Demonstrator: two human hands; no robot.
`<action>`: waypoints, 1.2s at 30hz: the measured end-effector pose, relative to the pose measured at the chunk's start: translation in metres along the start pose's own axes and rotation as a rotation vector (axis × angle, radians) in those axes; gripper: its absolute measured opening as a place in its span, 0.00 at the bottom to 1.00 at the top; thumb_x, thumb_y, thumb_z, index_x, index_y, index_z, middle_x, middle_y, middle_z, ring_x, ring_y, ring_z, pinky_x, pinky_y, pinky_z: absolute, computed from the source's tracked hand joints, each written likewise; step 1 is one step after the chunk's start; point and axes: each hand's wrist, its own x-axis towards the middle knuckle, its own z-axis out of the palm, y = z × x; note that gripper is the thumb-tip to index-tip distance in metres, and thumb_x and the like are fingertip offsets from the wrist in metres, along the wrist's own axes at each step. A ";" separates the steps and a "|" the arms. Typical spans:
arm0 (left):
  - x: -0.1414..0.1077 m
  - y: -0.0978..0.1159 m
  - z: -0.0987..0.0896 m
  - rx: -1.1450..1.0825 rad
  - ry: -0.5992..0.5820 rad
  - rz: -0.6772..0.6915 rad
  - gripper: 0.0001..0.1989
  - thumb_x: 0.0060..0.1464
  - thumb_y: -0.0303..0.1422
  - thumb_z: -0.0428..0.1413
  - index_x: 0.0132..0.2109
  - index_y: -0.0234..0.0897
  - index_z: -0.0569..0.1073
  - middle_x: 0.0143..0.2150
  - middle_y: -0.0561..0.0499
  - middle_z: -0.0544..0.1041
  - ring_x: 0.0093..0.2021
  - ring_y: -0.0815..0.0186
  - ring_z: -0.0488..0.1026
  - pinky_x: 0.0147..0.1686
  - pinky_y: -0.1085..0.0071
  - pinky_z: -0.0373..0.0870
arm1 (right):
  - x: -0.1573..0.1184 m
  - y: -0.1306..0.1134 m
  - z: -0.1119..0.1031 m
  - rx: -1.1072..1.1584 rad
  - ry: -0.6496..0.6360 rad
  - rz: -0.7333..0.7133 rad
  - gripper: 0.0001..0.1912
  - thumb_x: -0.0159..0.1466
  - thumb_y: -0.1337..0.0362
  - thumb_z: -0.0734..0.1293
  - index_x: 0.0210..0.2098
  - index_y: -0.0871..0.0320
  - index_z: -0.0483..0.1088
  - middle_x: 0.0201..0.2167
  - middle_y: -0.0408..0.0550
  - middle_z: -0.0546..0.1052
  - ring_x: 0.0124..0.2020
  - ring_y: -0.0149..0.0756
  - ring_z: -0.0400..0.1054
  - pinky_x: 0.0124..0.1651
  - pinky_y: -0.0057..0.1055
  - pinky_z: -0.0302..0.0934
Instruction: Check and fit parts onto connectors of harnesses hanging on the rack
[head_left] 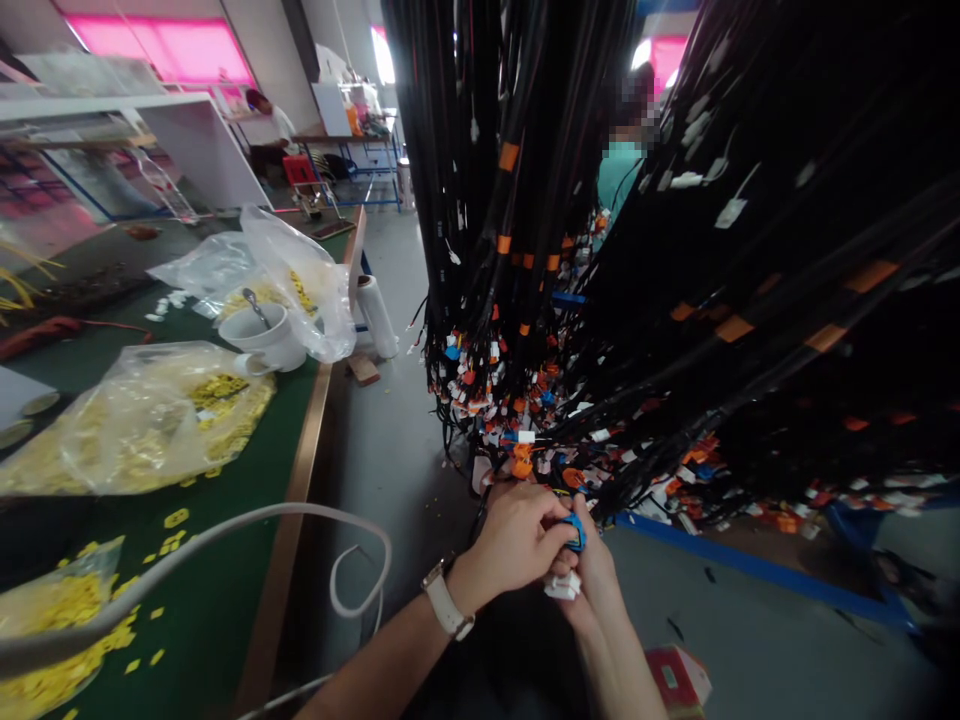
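A blue connector (576, 534) is pinched by the fingers of my left hand (517, 535), which wears a white-strapped watch (447, 600) at the wrist. Closed around the same connector from the right and below is my right hand (598, 565), its fingers partly hidden. Just under the blue piece, a white connector (562, 586) sticks out against my right palm. Right beyond my hands hangs a thick mass of black wire harnesses (517, 200), with orange tape bands. Their lower ends carry many connectors, among them an orange one (521, 460).
On the left, a green-topped table (277, 440) holds a bag of yellow parts (165, 420), a white mug (266, 338) and loose yellow pieces. A pale hose (300, 510) loops over its edge. A blue rack beam (765, 565) runs low at right. A co-worker (621, 170) is behind the harnesses.
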 end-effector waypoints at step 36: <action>0.019 -0.014 -0.012 -0.309 0.171 -0.226 0.09 0.55 0.34 0.52 0.35 0.35 0.75 0.33 0.50 0.78 0.34 0.67 0.73 0.35 0.74 0.68 | 0.003 0.014 -0.029 -0.458 0.113 -0.385 0.25 0.54 0.40 0.64 0.27 0.59 0.65 0.08 0.34 0.59 0.07 0.22 0.50 0.10 0.19 0.44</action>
